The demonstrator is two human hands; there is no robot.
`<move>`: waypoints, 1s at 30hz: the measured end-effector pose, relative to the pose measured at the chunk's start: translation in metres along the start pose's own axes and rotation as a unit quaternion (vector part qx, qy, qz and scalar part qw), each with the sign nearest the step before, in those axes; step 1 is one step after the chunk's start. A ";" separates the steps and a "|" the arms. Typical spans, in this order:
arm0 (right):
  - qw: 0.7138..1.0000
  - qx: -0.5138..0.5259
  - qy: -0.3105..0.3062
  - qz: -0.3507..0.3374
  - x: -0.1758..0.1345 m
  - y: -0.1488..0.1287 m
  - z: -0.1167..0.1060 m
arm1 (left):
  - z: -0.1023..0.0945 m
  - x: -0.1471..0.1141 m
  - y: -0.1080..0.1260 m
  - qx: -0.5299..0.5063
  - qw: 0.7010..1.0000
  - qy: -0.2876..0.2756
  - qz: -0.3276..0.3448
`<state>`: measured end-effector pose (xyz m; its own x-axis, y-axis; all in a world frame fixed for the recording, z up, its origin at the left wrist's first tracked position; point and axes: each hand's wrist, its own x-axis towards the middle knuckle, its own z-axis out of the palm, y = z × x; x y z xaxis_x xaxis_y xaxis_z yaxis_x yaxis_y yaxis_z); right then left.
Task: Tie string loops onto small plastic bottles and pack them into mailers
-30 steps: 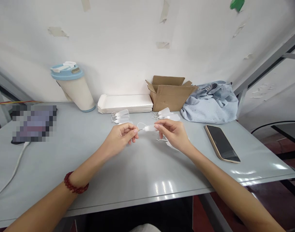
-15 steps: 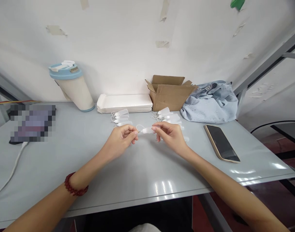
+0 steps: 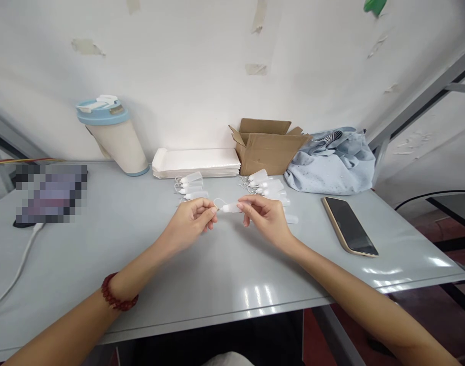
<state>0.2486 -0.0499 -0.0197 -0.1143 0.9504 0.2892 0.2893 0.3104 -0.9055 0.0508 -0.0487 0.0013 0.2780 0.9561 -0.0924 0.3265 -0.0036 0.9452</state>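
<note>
A small translucent squeeze bottle [image 3: 229,208] is held sideways just above the table, between my two hands. My right hand [image 3: 268,218] pinches its body between thumb and forefinger. At the other end, the fingers of my left hand [image 3: 190,221] close on its thin tip, and a white cord loop [image 3: 218,202] arcs over from there; the exact tip is hidden by the fingers. Beyond my left hand lie several similar bottles [image 3: 192,186] with looped cords. More bottles [image 3: 270,187] form a second group behind my right hand, which partly covers them.
White flat envelopes [image 3: 198,161] are stacked at the wall beside an open cardboard box [image 3: 270,155]. A light blue cloth bag [image 3: 331,165] lies right of the box. One phone [image 3: 350,226] is at right; a tumbler [image 3: 116,140] and a blurred-out cabled device [image 3: 51,195] are at left.
My right hand and the bottle have shifted slightly left and down, closer to my left hand. My left hand has stayed almost still.
</note>
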 end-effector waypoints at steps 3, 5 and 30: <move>1.000 0.001 0.000 -0.003 -0.001 0.001 0.002 | 0.001 0.000 -0.001 -0.009 1.000 -0.002 -0.004; 1.000 0.002 0.000 -0.005 -0.002 0.001 0.003 | 0.001 0.001 -0.002 -0.014 1.000 -0.001 -0.008; 0.997 0.055 -0.030 0.053 0.001 -0.007 -0.002 | -0.005 0.002 0.002 0.012 1.000 -0.002 0.012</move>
<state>0.2485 -0.0508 -0.0121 -0.1457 0.9737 0.1752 0.1967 0.2020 -0.9594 0.0473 -0.0456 0.0050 0.2890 0.9547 -0.0704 0.3411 -0.0340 0.9394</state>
